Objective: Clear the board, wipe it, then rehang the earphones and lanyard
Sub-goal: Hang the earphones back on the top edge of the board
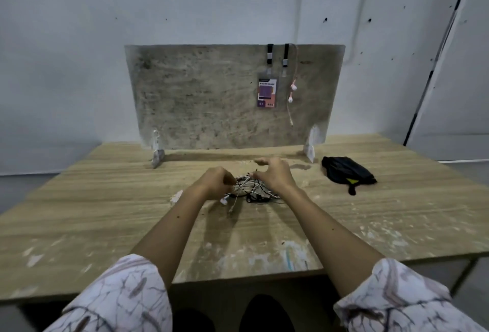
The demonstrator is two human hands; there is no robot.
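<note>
Your left hand (215,182) pinches white cords in the tangled earphones (250,190) mid-table (105,212); your right hand (275,175) hovers over them, grip half open. A cloth (346,171) lies right. Beyond, the board (211,99) holds a lanyard (267,88) and pink earphones (292,91).

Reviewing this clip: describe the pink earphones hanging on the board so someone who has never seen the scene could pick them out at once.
Start at the upright grey board at the back of the wooden table. Near its top right corner hang two black straps, one carrying a purple ID card holder. The pink earphones dangle just right of that card: a thin pink cord with two small buds, unlike the tangled white and black cables between the hands.
</note>
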